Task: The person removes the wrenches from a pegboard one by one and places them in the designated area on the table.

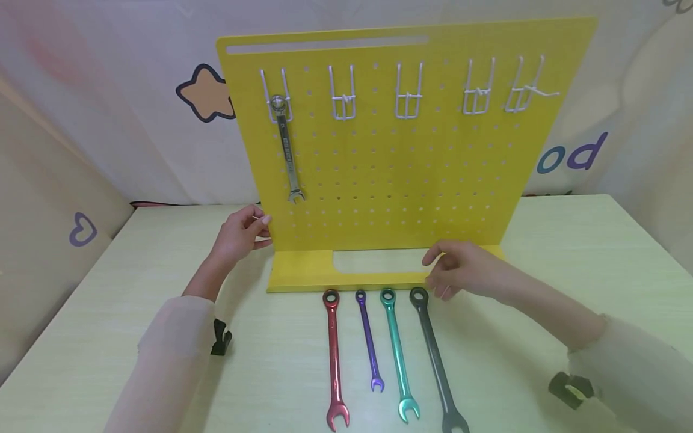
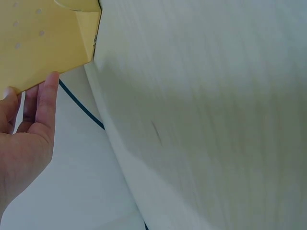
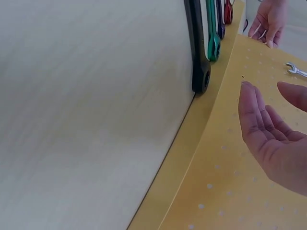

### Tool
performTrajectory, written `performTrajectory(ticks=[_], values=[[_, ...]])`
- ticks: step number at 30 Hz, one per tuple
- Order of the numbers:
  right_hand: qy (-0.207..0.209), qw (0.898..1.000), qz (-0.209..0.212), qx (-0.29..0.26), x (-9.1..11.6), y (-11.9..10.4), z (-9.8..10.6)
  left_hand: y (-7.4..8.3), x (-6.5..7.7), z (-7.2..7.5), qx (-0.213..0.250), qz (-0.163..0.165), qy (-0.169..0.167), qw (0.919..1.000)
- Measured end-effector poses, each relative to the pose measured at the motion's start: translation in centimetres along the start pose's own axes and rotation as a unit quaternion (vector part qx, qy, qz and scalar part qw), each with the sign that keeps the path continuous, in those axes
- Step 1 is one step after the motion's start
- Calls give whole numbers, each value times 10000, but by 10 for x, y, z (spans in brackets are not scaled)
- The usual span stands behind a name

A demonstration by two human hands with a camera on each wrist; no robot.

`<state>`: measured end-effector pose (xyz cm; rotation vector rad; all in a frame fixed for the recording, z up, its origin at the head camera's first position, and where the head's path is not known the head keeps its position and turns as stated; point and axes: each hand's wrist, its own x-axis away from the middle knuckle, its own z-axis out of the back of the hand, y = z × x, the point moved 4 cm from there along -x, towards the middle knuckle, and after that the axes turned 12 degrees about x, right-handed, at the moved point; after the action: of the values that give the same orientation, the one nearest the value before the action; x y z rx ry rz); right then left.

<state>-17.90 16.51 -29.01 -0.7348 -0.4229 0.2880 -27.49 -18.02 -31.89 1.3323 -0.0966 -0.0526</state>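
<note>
My left hand [image 1: 240,234] holds the lower left edge of a yellow pegboard [image 1: 335,144], its thumb and fingers at the rim. Near the base at the right, my right hand [image 1: 465,270] hovers with relaxed fingers and nothing in them; the right wrist view shows its thumb apart from the fingers. A silver combination wrench [image 1: 287,147] hangs from the leftmost hook. Below the board, a red wrench [image 1: 334,355], a small purple wrench [image 1: 368,334], a green wrench [image 1: 397,349] and a black wrench [image 1: 435,355] lie side by side, ring ends toward the base.
Several white wire hooks [image 1: 407,105] line the board's upper part; the rightmost one [image 1: 522,96] has its prong turned sideways. The board stands on a yellow base [image 1: 300,270] on a pale wood-grain table [image 1: 585,252]. A printed curtain [image 1: 124,120] hangs behind.
</note>
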Motion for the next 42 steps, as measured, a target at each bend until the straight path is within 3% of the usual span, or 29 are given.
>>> performTrajectory(ticks=[21, 42], values=[[318, 9945, 988, -123, -49, -51, 5, 0, 0, -1, -30, -8, -18, 10000], [454, 9879, 1368, -571, -84, -101, 2, 0, 0, 0, -89, 17, 69, 9999]])
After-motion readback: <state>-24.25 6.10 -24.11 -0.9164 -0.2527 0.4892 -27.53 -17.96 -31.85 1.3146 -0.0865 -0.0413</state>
